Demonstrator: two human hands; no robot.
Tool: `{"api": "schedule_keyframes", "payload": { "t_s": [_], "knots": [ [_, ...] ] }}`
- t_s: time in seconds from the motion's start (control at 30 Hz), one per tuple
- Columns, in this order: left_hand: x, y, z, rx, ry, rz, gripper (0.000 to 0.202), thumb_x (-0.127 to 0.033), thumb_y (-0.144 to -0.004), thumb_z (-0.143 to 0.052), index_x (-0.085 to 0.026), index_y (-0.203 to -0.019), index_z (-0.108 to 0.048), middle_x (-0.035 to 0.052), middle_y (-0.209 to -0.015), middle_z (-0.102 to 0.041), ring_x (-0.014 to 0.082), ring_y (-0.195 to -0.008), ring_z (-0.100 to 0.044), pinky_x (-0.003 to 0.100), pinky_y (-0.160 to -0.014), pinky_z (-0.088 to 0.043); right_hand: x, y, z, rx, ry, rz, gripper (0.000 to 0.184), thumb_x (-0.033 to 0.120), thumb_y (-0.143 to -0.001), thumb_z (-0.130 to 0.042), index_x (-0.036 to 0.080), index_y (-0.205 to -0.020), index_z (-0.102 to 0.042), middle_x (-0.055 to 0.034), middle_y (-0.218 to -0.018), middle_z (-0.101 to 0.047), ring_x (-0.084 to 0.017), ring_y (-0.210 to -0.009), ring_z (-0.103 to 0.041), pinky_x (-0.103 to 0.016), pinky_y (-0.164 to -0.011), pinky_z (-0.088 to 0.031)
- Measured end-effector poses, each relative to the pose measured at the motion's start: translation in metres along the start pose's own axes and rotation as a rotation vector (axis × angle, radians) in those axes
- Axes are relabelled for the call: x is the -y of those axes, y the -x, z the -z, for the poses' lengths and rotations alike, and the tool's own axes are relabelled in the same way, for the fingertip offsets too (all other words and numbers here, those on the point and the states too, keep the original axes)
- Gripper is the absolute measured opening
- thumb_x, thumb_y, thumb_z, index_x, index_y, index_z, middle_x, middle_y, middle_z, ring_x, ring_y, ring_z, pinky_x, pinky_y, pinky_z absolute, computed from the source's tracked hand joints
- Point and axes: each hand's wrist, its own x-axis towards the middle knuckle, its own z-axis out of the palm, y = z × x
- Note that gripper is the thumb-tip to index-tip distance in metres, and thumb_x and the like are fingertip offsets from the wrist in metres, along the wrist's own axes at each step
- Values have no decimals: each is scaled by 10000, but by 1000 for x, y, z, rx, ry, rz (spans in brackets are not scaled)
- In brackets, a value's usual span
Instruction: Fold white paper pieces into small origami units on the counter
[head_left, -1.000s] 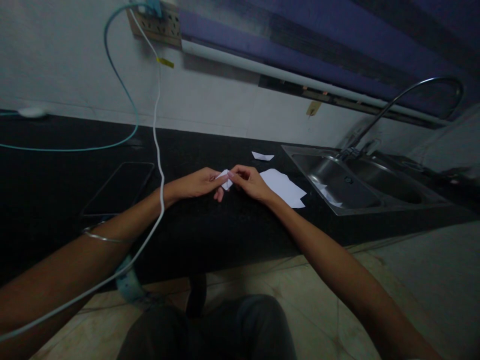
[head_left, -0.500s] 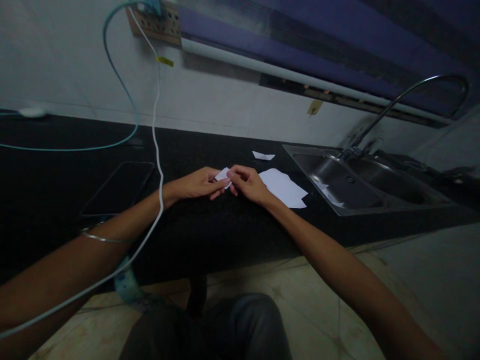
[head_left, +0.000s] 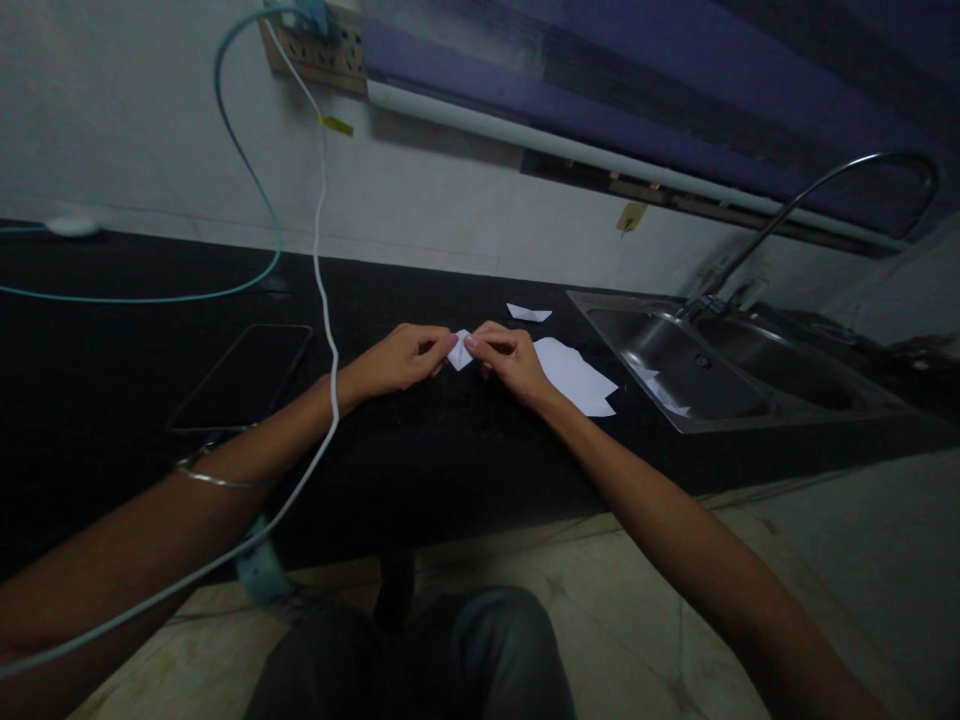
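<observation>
Between my two hands is a small piece of folded white paper [head_left: 460,352], roughly diamond-shaped with a crease down its middle. My left hand [head_left: 409,357] pinches its left corner between thumb and fingers. On the opposite corner, my right hand [head_left: 511,362] has the same kind of pinch, thumb on the near face. Just right of my right hand lie several loose sheets of white paper [head_left: 574,375], partly hidden by that hand. Behind them on the black counter rests a folded paper boat [head_left: 529,314].
A dark phone [head_left: 244,380] lies on the black counter [head_left: 420,460] beside my left forearm. A white cable [head_left: 324,290] hangs from the socket board [head_left: 315,50] and crosses that forearm. To the right is a steel double sink [head_left: 690,365] with a curved tap [head_left: 810,185].
My hands have drawn to the paper's two side corners and turned it upright, so its creased diamond face now shows. Before, my left hand held it while my right fingers covered its right side.
</observation>
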Motion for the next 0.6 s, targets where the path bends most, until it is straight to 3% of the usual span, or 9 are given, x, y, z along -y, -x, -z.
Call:
{"api": "schedule_keyframes", "payload": {
  "t_s": [0.13, 0.23, 0.4, 0.6],
  "knots": [
    [3, -1, -1, -32, 51, 12, 269, -416, -940, -483, -180, -835, -556, -3, -687, -578, 125, -601, -530, 233, -554, -399, -2, 2, 0, 17, -78, -11, 351, 512, -849, -635, 181, -785, -731, -18, -770, -604, -95, -567, -510, -244, -506, -392],
    [4, -1, -3, 48, 82, 34, 270, -397, -961, -441, -189, -800, -504, -3, -644, -569, 114, -545, -511, 223, -510, -378, -2, 3, 0, 17, -48, -44, 362, 522, -822, -660, 172, -765, -733, -3, -663, -608, -93, -519, -504, -247, -507, -381],
    [4, 1, -4, 83, 115, 62, 273, -390, -973, -423, -203, -778, -457, -9, -614, -546, 104, -505, -480, 219, -479, -355, -1, 4, 0, -7, -16, -81, 377, 536, -797, -679, 169, -725, -730, 22, -518, -553, -90, -470, -469, -244, -480, -342],
    [4, 1, 0, 146, 141, -22, 316, -378, -985, -408, -187, -759, -520, -15, -621, -527, 103, -545, -510, 223, -547, -405, -2, 4, -2, 27, -159, -133, 325, 497, -729, -754, 181, -801, -743, 0, -640, -635, -92, -497, -499, -241, -472, -377]
  ]
}}
